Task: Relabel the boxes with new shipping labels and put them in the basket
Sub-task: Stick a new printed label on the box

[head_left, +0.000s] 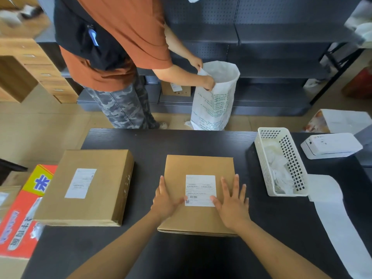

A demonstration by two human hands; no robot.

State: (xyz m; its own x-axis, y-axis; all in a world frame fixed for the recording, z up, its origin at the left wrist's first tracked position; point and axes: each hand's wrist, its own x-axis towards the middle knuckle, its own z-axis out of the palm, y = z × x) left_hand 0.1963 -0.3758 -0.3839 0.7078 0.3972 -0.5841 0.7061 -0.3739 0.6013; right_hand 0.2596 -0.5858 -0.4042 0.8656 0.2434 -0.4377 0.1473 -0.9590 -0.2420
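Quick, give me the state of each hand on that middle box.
Left hand: open, flat on the middle box, thumb at the shipping label edge, holding nothing.
Right hand: open, fingers spread flat on the box, thumb on the label, holding nothing.

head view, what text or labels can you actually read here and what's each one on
Label on centre box: barcode and QR code show; print too small to read.
Label on left box: too faint to read.
Red and yellow carton: large characters, cut off and blurred.
White sack: green print, unreadable.

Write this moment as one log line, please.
step: pressing label | box on table | left hand, right hand flat | basket apart, right
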